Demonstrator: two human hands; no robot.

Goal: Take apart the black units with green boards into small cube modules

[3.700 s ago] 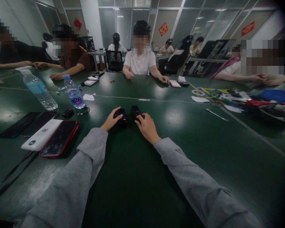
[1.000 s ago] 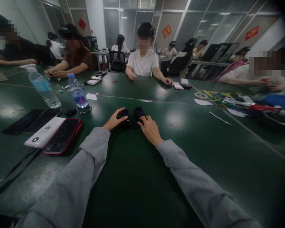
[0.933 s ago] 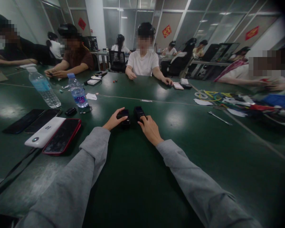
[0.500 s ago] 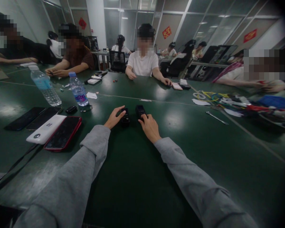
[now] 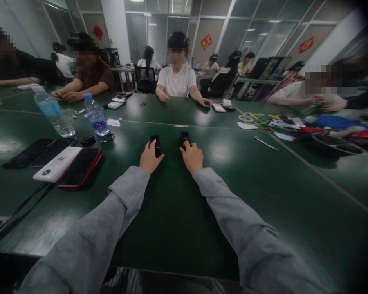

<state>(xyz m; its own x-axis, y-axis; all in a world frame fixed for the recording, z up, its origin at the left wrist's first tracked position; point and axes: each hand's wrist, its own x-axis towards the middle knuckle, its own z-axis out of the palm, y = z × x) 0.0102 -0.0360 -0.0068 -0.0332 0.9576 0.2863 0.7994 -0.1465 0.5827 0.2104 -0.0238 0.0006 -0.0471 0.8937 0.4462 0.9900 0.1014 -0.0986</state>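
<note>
Two small black handheld devices with screens stand or lie side by side on the green table (image 5: 171,212), a narrow gap between them. My left hand (image 5: 151,158) is on the left device (image 5: 155,141), fingers along its left side and top, thumb at its near right. My right hand (image 5: 192,157) grips the right device (image 5: 184,135), with the thumb at its left and fingers over its near end. The lower part of each device is partly hidden by my fingers.
To the left are a red-edged phone (image 5: 79,168), a white power bank (image 5: 57,163), dark phones (image 5: 29,153) and two water bottles (image 5: 96,118). A wrench (image 5: 265,143) and tangled cables (image 5: 263,120) lie at right. A person in white (image 5: 177,79) sits opposite; several others sit around.
My left hand has swung from beside the left device to its near side and closed over it. The right device has shifted rightward with my right hand, widening the gap. The view has turned slightly right.
</note>
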